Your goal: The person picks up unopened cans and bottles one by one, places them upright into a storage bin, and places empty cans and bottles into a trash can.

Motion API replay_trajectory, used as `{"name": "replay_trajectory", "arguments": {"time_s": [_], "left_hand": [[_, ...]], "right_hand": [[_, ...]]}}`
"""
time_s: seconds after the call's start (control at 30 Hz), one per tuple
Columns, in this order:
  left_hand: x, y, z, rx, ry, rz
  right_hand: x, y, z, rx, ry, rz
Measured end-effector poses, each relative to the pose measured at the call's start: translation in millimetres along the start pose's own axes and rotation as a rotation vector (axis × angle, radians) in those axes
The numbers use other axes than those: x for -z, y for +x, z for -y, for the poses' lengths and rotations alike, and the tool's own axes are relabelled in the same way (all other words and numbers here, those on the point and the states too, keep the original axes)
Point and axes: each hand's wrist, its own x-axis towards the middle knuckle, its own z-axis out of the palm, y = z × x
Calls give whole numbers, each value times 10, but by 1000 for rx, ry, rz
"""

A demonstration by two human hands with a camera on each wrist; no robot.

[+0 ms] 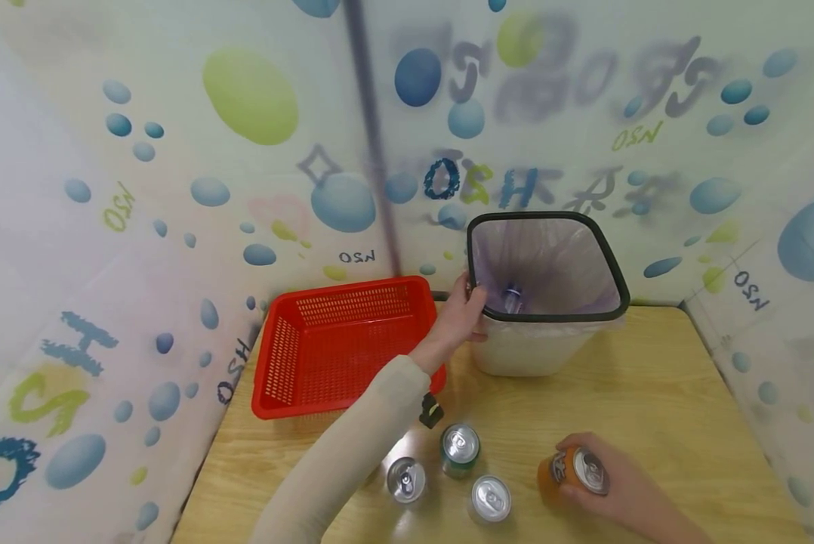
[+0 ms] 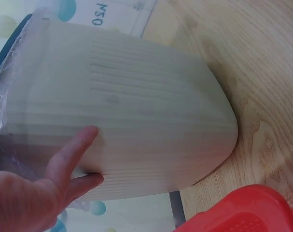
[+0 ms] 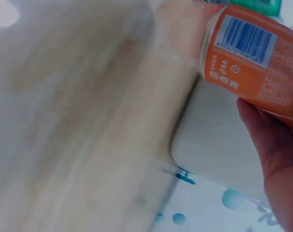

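Observation:
My left hand (image 1: 456, 311) is at the left front corner of a white trash bin (image 1: 522, 351), its thumb over the black rim. In the left wrist view, two fingers (image 2: 76, 150) lie against the bin's ribbed outer wall. My right hand (image 1: 618, 483) grips an orange drink can (image 1: 558, 470), tilted with its silver top to the right, over the table's front right. The can's barcode faces the right wrist camera. A translucent liner (image 1: 550, 264) covers the bin's inside, where a small item with a blue end (image 1: 513, 298) lies.
A red plastic basket (image 1: 264, 363) stands left of the bin. Between my arms stand a green-sided can (image 1: 460, 446) and two more silver-topped cans, one nearer my left sleeve (image 1: 405, 481) and one further front (image 1: 491, 499). Patterned walls (image 1: 407, 249) close off the wooden table (image 1: 652, 393).

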Motion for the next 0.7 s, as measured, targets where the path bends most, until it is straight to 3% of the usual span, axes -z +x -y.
{"name": "replay_trajectory", "arguments": {"time_s": [0.43, 0.7], "left_hand": [[-4, -4, -13, -7, -2, 1], [-2, -13, -8, -11, -13, 5]], "right_hand": [[507, 235, 283, 77, -52, -238], [844, 409, 448, 132, -51, -315]]}}
